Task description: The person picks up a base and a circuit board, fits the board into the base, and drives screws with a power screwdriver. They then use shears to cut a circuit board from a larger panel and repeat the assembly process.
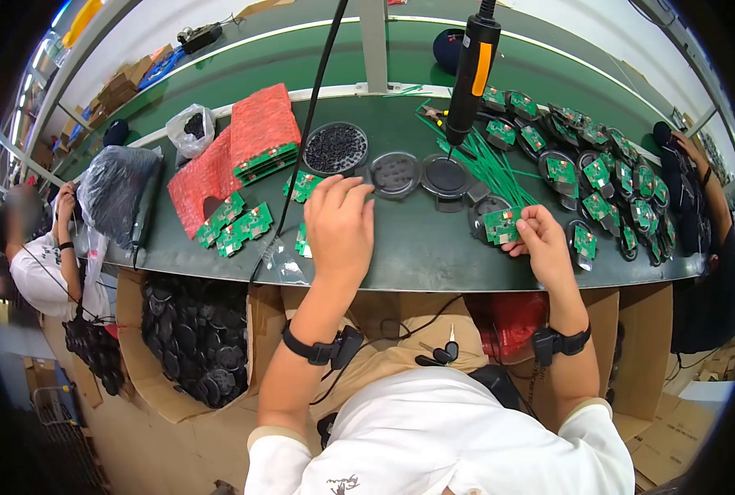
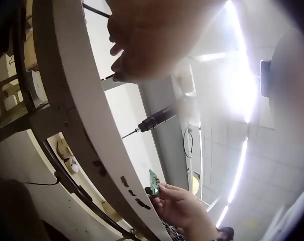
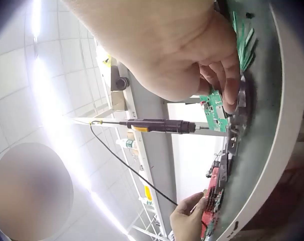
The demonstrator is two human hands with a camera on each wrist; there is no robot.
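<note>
My right hand (image 1: 545,243) pinches a green circuit board (image 1: 500,225) between thumb and fingers, over a round black housing (image 1: 485,208) on the bench. In the right wrist view the circuit board (image 3: 215,111) stands at the fingertips. My left hand (image 1: 340,227) hovers with loosely bent fingers just in front of a round dish of small black parts (image 1: 334,148); nothing shows in it. Green boards (image 1: 304,186) lie beside its fingers. A clear round dish (image 1: 395,175) and a dark round piece (image 1: 445,176) sit between the hands. Above that piece hangs an electric screwdriver (image 1: 472,78), tip down.
Red bubble wrap (image 1: 260,124) and loose green boards (image 1: 235,227) lie left. Green ties (image 1: 495,169) and many housings with boards (image 1: 607,177) fill the right. Below the bench stands a carton of black round parts (image 1: 194,338). The screwdriver's cable (image 1: 314,99) crosses the bench.
</note>
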